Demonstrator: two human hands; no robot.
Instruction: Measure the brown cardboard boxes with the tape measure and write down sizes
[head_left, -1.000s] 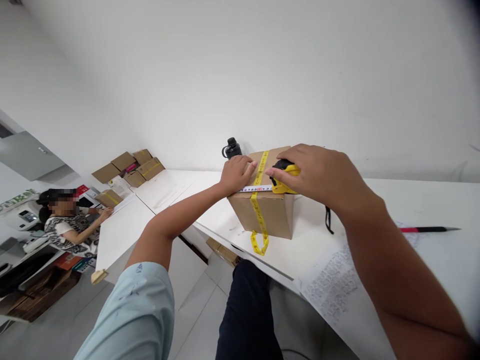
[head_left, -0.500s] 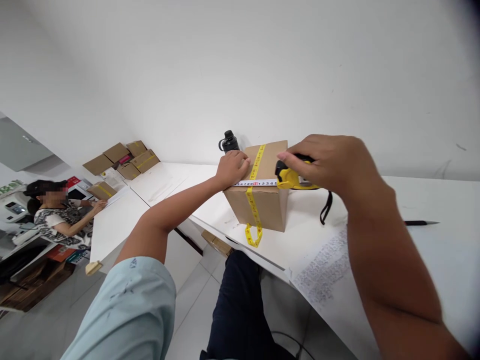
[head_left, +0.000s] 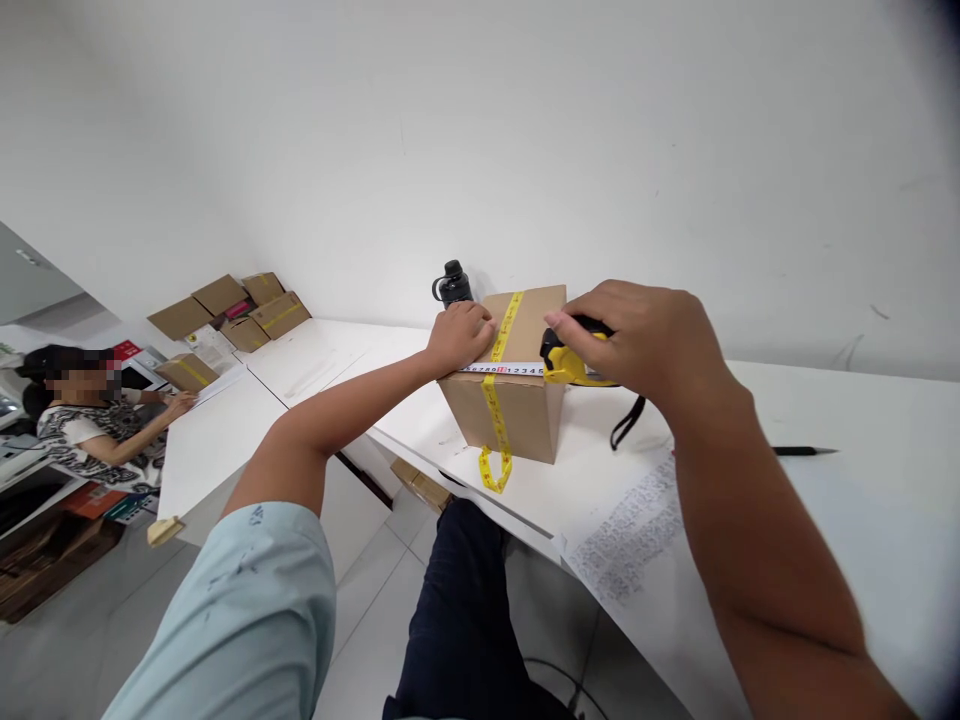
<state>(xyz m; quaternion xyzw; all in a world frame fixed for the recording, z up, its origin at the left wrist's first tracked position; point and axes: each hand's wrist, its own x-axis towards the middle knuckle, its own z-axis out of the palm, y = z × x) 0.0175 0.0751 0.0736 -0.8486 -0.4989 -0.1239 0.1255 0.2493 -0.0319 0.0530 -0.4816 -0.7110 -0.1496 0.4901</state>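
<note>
A cardboard box with yellow tape down its top and front stands on the white table. The printed measuring blade lies across the box's top along the front edge. My left hand rests at the top left corner, its fingers closed at the blade's end, which they hide. My right hand grips the yellow and black tape measure at the box's right edge. A black strap hangs from the tape measure. A loop of yellow tape dangles at the box's lower front.
A black bottle stands behind the box. A written sheet and a black pen lie to the right on the table. Farther left are stacked boxes and a seated person with hands on another table.
The view has shifted slightly, so most things appear a little further left. Both hands keep their places on the box and the tape measure.
</note>
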